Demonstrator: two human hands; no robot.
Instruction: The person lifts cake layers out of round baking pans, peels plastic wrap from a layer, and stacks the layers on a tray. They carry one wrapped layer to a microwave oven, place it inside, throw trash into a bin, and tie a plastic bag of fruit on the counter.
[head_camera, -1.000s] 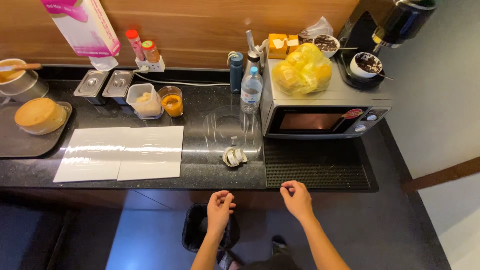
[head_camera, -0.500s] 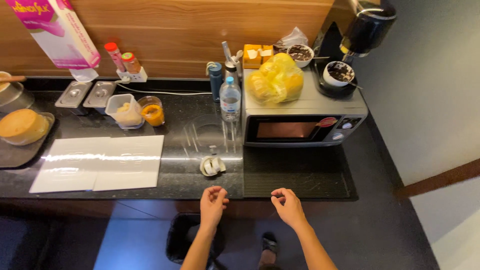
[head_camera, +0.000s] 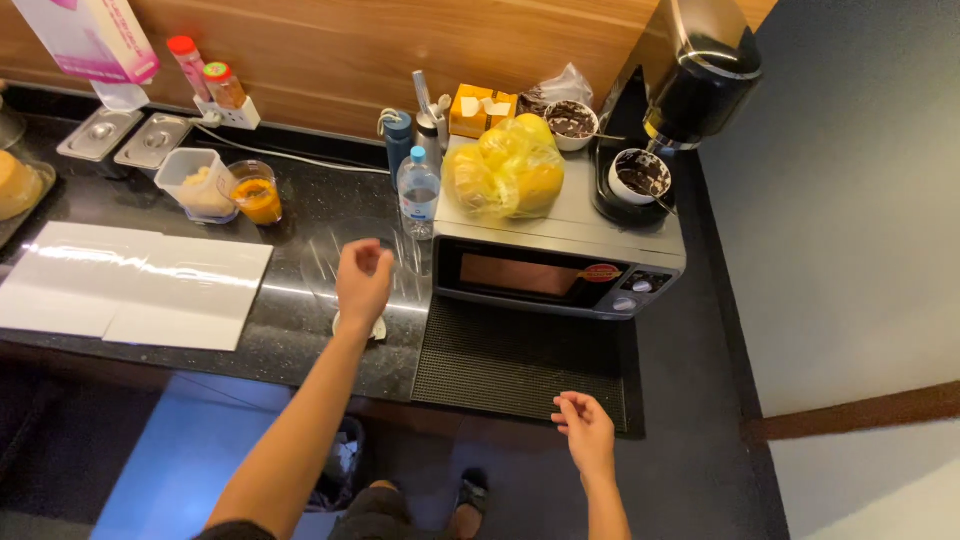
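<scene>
Black stone makes up the surface (head_camera: 300, 215), and the left hand (head_camera: 362, 283) is stretched out over it, above a small pale round object (head_camera: 374, 328) that lies near the front edge, just left of the microwave (head_camera: 555, 262). Only the rim of this object is seen under the hand, so its kind cannot be told. The step in hand is judged to be a reach toward it, and contact is not yet shown. The fingers of the left hand are bent loosely and nothing is held between them; the grip is half open. For a pick-up, the hand would need to be lowered and the fingers closed around the edge of the object.

The left arm is extended forward and nearly straight. The right hand (head_camera: 586, 431) is kept low in front of the surface, below the dark ribbed mat (head_camera: 520, 365), with fingers loosely curled and empty. A water bottle (head_camera: 418, 193) stands beside the microwave, and white sheets (head_camera: 130, 285) lie well apart to the left.
</scene>
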